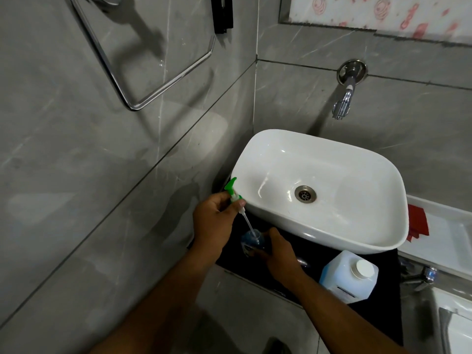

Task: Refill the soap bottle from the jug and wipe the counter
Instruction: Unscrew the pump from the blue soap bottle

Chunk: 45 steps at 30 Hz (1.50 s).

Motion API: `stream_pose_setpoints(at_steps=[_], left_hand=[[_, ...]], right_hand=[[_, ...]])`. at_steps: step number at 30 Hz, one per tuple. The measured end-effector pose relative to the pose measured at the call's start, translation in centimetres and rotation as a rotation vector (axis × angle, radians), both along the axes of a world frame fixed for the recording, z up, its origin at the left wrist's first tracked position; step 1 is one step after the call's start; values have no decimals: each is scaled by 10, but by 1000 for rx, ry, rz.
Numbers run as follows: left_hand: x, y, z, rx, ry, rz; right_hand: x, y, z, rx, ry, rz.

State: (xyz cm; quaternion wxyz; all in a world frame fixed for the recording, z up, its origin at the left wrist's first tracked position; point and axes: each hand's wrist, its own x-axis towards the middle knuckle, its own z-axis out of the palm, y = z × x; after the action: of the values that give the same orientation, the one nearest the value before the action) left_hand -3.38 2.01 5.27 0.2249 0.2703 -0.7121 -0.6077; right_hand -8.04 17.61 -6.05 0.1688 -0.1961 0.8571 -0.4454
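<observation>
Hands both clamped: left hand (pixel 213 215) grips green pump (pixel 233 191), tube slanting down-right into soap bottle (pixel 251 238) held by right hand (pixel 279 249) on table (pixel 319 251); jug (pixel 348 275), capped, sits just right of right hand.

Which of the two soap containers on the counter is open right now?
The small blue soap bottle; its green pump is lifted out, while the white plastic jug keeps its cap.

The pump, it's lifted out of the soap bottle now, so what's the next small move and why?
Probably lift the green pump clear with the left hand and set it aside: its tube tip still sits at the mouth of the soap bottle, which the right hand steadies. The jug is still capped on the black counter.
</observation>
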Motion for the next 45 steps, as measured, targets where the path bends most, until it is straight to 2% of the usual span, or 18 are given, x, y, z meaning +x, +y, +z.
stream_pose_setpoints(at_steps=[14, 26, 40, 45], left_hand=[[2, 5, 9, 45, -37, 63], [3, 8, 18, -97, -14, 80], [3, 1, 13, 9, -25, 83], [3, 1, 13, -80, -20, 97]], right_hand=[[0, 2, -2, 10, 12, 5], [2, 2, 1, 15, 20, 17], [4, 3, 7, 14, 11, 14], [6, 3, 10, 12, -4, 8]])
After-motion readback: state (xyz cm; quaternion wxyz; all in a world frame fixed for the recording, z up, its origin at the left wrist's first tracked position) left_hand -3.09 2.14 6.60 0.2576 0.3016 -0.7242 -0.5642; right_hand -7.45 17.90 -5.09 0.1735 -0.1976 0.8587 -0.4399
